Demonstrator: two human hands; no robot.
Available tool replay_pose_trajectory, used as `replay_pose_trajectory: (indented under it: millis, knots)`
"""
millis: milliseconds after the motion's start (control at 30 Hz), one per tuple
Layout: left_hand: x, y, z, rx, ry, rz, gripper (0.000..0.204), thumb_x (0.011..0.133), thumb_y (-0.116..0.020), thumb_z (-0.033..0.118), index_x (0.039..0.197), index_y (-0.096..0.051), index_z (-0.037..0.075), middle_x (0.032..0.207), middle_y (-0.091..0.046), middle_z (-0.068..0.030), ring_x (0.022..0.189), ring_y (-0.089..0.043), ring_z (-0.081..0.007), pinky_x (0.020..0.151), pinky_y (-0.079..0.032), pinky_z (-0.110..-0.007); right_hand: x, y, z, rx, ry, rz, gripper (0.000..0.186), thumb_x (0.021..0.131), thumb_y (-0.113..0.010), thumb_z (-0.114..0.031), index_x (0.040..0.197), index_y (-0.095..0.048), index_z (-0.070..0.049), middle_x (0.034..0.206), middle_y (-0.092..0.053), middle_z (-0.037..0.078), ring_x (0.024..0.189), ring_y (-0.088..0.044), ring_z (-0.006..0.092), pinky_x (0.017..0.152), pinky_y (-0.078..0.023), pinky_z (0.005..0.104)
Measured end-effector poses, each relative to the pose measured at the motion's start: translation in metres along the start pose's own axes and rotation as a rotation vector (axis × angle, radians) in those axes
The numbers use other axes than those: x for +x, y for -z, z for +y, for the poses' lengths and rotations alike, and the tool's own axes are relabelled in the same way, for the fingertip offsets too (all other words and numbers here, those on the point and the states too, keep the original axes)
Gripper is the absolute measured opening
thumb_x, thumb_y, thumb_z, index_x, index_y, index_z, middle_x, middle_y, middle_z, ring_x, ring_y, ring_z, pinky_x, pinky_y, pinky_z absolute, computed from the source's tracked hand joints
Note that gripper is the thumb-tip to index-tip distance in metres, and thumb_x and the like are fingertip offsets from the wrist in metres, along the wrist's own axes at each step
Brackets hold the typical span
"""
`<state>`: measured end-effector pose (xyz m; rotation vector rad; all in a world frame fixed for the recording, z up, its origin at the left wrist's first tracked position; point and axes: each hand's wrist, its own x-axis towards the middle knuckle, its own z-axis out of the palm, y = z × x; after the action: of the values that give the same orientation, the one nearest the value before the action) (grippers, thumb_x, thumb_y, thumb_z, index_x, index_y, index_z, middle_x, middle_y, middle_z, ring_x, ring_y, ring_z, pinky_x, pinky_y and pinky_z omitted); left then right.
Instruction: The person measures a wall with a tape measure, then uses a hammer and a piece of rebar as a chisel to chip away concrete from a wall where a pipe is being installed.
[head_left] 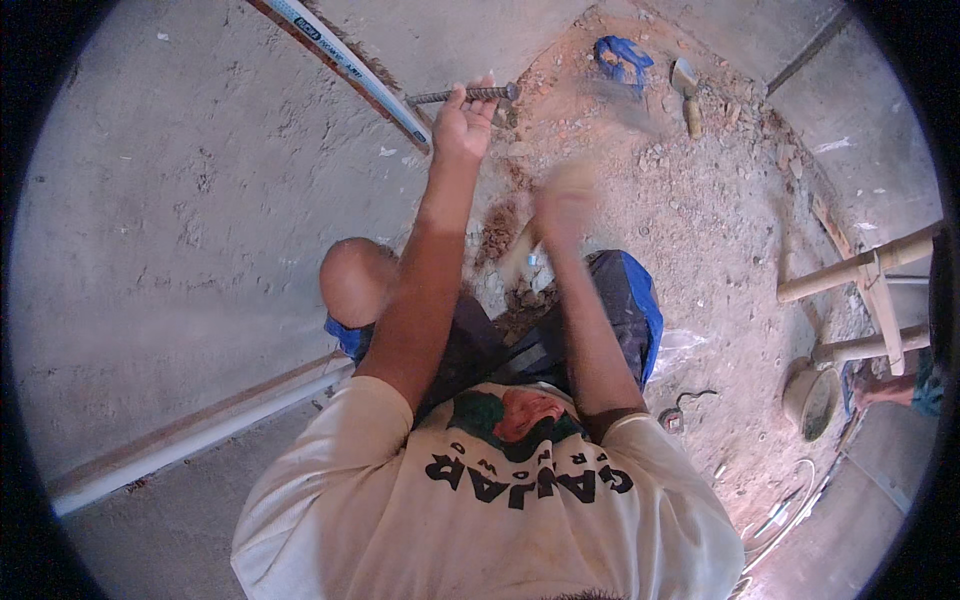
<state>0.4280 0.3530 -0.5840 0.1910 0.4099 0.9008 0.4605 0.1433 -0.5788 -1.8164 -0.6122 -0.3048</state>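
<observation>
My left hand [466,125] is stretched far forward, its fingers closed round a ribbed steel chisel [482,93]. The chisel lies sideways, its thin end at the wall slot beside a white pipe [345,62] and its thick end pointing right. My right hand [566,205] is smeared by motion, to the right of and nearer than the left one. It grips a wooden-handled hammer [522,248]; the handle's butt shows below the fist, while the head is only a blur up and to the right. Both knees are bent under my forearms.
Rubble covers the floor, with a blue plastic bag [622,62] and a trowel [688,95] ahead. To the right are a wooden frame [850,268], a bucket [812,402], a tape measure [672,420] and another person's limb [888,391]. A second pipe [200,432] runs along the left wall.
</observation>
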Motion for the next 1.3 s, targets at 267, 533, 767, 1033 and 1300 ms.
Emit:
replay_pose_trajectory:
  millis: [267,533,767,1033,1300]
  knots:
    - [0.001,-0.007,0.009,0.041,-0.033,-0.004,0.030,0.099,-0.042,0.016,0.121,-0.037,-0.003,0.120,-0.049,-0.0200,0.116,-0.052,-0.0356,0.100,-0.043,-0.052,0.062,0.083,-0.029,0.466,-0.582,-0.160,0.013,0.087,-0.060,-0.017,0.089,-0.054,-0.006,0.062,-0.052,0.001,0.050,-0.049,0.0100,0.044,-0.041,0.0273]
    - [0.013,0.005,0.007,-0.027,0.023,-0.037,0.032,0.096,-0.047,0.012,0.121,-0.035,-0.005,0.116,-0.052,-0.0230,0.115,-0.053,-0.0384,0.100,-0.044,-0.054,0.016,-0.003,0.001,0.093,-0.389,0.029,0.022,0.091,-0.051,-0.020,0.102,-0.054,-0.002,0.076,-0.058,0.005,0.064,-0.056,0.0156,0.057,-0.047,0.0290]
    - [0.001,-0.004,0.009,0.084,-0.071,-0.009,0.026,0.098,-0.045,0.013,0.115,-0.038,-0.005,0.110,-0.053,-0.0215,0.113,-0.053,-0.0367,0.099,-0.045,-0.053,0.053,0.066,-0.011,0.438,-0.603,-0.372,0.015,0.087,-0.060,-0.017,0.098,-0.054,-0.008,0.065,-0.053,-0.001,0.051,-0.049,0.0084,0.044,-0.041,0.0252]
    - [0.016,0.005,0.004,0.030,-0.006,-0.027,0.025,0.099,-0.043,0.014,0.114,-0.038,-0.005,0.111,-0.052,-0.0213,0.111,-0.055,-0.0373,0.097,-0.046,-0.053,0.059,0.020,0.014,0.073,-0.422,0.225,0.011,0.090,-0.050,-0.013,0.089,-0.051,-0.002,0.068,-0.055,0.005,0.054,-0.055,0.0181,0.049,-0.046,0.0286]
    - [0.007,0.007,0.013,0.063,-0.050,-0.010,0.030,0.097,-0.043,0.009,0.124,-0.032,-0.001,0.123,-0.048,-0.0251,0.115,-0.052,-0.0411,0.099,-0.045,-0.056,0.045,0.064,0.003,0.451,-0.648,-0.464,0.010,0.088,-0.060,-0.016,0.090,-0.054,-0.008,0.064,-0.052,0.001,0.052,-0.051,0.0107,0.045,-0.042,0.0258]
